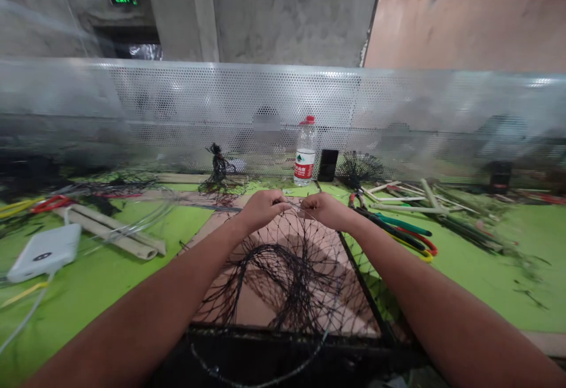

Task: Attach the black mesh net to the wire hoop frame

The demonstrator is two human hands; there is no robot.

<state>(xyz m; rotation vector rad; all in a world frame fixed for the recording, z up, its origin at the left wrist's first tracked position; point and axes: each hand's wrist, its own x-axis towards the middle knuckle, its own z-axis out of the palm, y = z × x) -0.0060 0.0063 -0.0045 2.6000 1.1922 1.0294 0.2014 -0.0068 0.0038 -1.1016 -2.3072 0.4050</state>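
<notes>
A black net (287, 270) hangs in loose folds over a dark square frame (362, 288) in front of me, above a brown board. My left hand (260, 206) and my right hand (325, 208) are both closed at the net's far top edge, a short gap apart. Each pinches the mesh there, and a thin strand runs taut between the two hands. Both forearms reach in from the bottom corners of the view. What the fingertips hold besides the mesh is too small to make out.
A water bottle (305, 152) and a dark phone (328, 165) stand by a perforated metal screen (398, 111). Pliers and cutters (398, 229) lie right, bamboo sticks (115, 232), red scissors (53, 203) and a white power bank (44, 251) left, on green matting (508, 258).
</notes>
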